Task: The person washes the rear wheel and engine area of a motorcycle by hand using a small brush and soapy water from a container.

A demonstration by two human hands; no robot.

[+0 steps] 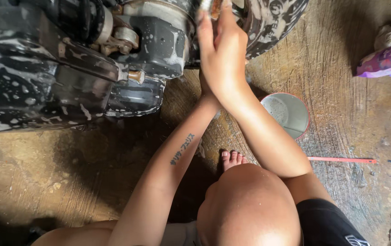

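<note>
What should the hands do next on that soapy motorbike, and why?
Probably rub a little further along the metal by the wheel. The right hand is pressed there, with the left hand mostly hidden behind it. White suds cover the black engine parts, so that spot looks only half scrubbed. The bucket of soapy water sits close by for a dip.

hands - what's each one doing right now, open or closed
Right hand: fingers extended up against the soapy motorcycle, holding unclear.
Left hand: mostly hidden behind it, cannot tell.
</note>
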